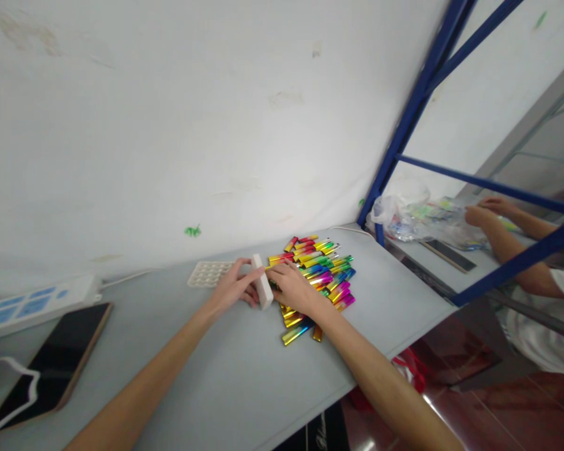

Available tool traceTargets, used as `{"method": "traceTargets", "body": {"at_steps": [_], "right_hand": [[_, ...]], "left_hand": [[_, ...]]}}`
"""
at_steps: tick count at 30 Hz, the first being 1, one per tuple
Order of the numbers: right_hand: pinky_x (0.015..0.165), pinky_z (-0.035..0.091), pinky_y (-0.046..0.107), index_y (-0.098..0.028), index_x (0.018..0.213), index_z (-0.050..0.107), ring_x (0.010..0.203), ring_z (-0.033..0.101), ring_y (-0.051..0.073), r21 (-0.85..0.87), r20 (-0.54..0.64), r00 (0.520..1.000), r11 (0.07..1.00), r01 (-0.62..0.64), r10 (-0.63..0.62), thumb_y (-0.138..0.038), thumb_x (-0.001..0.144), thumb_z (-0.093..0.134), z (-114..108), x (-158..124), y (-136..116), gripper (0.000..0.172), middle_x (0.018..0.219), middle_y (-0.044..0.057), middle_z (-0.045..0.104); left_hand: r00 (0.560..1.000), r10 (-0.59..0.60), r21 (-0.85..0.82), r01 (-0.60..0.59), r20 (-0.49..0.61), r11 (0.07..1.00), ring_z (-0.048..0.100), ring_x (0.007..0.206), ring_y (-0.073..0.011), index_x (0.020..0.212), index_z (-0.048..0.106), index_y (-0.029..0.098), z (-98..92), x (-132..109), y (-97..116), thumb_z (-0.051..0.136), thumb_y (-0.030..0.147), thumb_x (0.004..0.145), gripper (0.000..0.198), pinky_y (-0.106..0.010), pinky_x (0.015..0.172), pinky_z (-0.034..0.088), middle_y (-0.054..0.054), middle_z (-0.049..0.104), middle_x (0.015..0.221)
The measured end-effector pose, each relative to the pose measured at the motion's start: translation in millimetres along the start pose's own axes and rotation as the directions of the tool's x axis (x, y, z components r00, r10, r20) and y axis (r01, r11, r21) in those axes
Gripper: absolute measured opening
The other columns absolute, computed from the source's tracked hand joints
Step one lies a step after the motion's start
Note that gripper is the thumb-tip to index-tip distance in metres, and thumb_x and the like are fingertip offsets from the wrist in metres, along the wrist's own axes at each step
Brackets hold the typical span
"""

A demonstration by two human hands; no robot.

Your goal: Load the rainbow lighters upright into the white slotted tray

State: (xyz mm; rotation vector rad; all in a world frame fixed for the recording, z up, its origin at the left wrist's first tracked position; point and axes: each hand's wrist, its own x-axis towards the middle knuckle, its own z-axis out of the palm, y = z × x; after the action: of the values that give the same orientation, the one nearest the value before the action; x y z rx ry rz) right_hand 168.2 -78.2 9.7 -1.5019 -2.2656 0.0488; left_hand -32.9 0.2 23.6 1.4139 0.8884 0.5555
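Observation:
A white slab-like block (262, 285) stands tilted on edge between the thumb and fingers of my left hand (237, 285). Just to its right, my right hand (292, 285) is bent over the near left side of a heap of slim, shiny sticks (329, 266) that look like lighters, coloured gold, red, green, blue and pink. Its fingertips are close to the block's right face; what they grip is hidden. Behind my left hand lies a white tray (210, 274) with rows of round hollows.
A white power strip (37, 304) and a dark phone (51, 360) with a white cable lie at left on the grey table (207, 388). A blue metal frame (407, 119) rises at right. Beyond it, another person's hands (486, 213) work by plastic bags (404, 216).

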Motion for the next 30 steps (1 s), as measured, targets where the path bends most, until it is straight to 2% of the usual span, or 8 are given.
{"method": "traceTargets", "body": {"at_steps": [8, 12, 15, 20, 23, 25, 27, 30], "right_hand": [[0.119, 0.051, 0.047, -0.018, 0.122, 0.080, 0.120, 0.072, 0.029, 0.010, -0.011, 1.000, 1.000, 0.008, -0.007, -0.023, 0.107, 0.080, -2.7, 0.1, 5.4, 0.016, 0.120, 0.013, 0.081], [0.114, 0.052, 0.044, -0.021, 0.141, 0.077, 0.122, 0.070, 0.028, 0.051, -0.024, 0.999, 0.998, 0.043, -0.042, -0.020, 0.108, 0.078, -1.2, -3.7, 9.2, 0.033, 0.126, 0.013, 0.080], [0.112, 0.052, 0.043, -0.023, 0.132, 0.082, 0.119, 0.069, 0.027, 0.058, 0.000, 0.996, 0.994, 0.089, -0.089, -0.019, 0.111, 0.073, 0.0, -4.6, 11.2, 0.023, 0.120, 0.010, 0.079], [0.111, 0.052, 0.043, -0.021, 0.119, 0.084, 0.119, 0.068, 0.026, 0.092, -0.027, 0.996, 0.992, 0.088, -0.085, -0.028, 0.114, 0.071, -1.7, -6.1, 9.6, 0.016, 0.117, 0.011, 0.078], [0.114, 0.052, 0.044, -0.019, 0.113, 0.083, 0.121, 0.068, 0.027, 0.104, -0.062, 0.996, 0.993, 0.065, -0.058, -0.028, 0.114, 0.071, -6.1, -5.1, 3.3, 0.015, 0.120, 0.012, 0.078], [0.114, 0.053, 0.045, -0.018, 0.113, 0.082, 0.121, 0.070, 0.028, 0.101, -0.086, 0.996, 0.994, 0.038, -0.029, -0.026, 0.114, 0.069, -9.0, -1.2, -4.0, 0.016, 0.121, 0.013, 0.078], [0.113, 0.055, 0.044, -0.017, 0.114, 0.081, 0.118, 0.071, 0.027, 0.102, -0.075, 0.997, 0.994, 0.038, -0.030, -0.024, 0.115, 0.066, -9.8, 6.7, -13.5, 0.017, 0.119, 0.014, 0.078], [0.114, 0.056, 0.045, -0.015, 0.125, 0.080, 0.123, 0.073, 0.028, 0.097, -0.009, 0.996, 0.991, 0.089, -0.088, -0.024, 0.115, 0.066, -4.2, 25.4, -30.0, 0.019, 0.125, 0.016, 0.078]], "left_hand": [[0.999, 0.006, 0.029, -0.004, -0.053, 1.000, 0.074, 0.050, -0.0252, 0.134, 0.051, 0.025, -12.0, -11.0, 6.9, 0.087, 0.075, 0.083, 0.080, -0.033, 0.045, 0.062, 0.006, 0.072, 0.064], [0.991, 0.101, 0.056, -0.096, -0.092, 0.994, 0.083, 0.075, -0.0304, 0.148, 0.052, 0.024, -32.7, -39.4, 6.4, 0.091, 0.070, 0.079, 0.091, -0.046, 0.069, 0.073, 0.000, 0.080, 0.086], [0.963, 0.228, 0.162, -0.203, -0.148, 0.966, 0.084, 0.107, -0.0352, 0.146, 0.060, 0.029, -50.4, -66.6, 1.5, 0.094, 0.066, 0.078, 0.084, -0.050, 0.092, 0.073, -0.005, 0.082, 0.116], [0.966, 0.212, 0.323, -0.155, -0.150, 0.934, 0.085, 0.106, -0.0372, 0.129, 0.063, 0.029, -83.6, -102.6, -20.2, 0.096, 0.063, 0.075, 0.071, -0.050, 0.091, 0.074, -0.008, 0.084, 0.118], [0.952, 0.293, 0.505, -0.212, -0.087, 0.837, 0.084, 0.108, -0.0364, 0.126, 0.071, 0.031, -106.1, -110.4, -40.9, 0.091, 0.064, 0.079, 0.061, -0.050, 0.093, 0.074, -0.010, 0.084, 0.123], [0.902, 0.429, 0.655, -0.304, -0.036, 0.692, 0.079, 0.126, -0.0377, 0.115, 0.079, 0.031, -119.4, -110.6, -53.4, 0.086, 0.065, 0.084, 0.046, -0.051, 0.106, 0.070, -0.012, 0.079, 0.138], [0.854, 0.521, 0.752, -0.344, 0.001, 0.562, 0.079, 0.122, -0.0360, 0.107, 0.084, 0.032, -129.0, -108.8, -61.9, 0.080, 0.069, 0.087, 0.042, -0.051, 0.109, 0.068, -0.011, 0.079, 0.140], [0.846, 0.524, 0.795, -0.381, 0.095, 0.472, 0.076, 0.132, -0.0355, 0.114, 0.086, 0.033, -135.7, -104.1, -65.7, 0.078, 0.064, 0.094, 0.038, -0.051, 0.119, 0.063, -0.011, 0.077, 0.148]]}}
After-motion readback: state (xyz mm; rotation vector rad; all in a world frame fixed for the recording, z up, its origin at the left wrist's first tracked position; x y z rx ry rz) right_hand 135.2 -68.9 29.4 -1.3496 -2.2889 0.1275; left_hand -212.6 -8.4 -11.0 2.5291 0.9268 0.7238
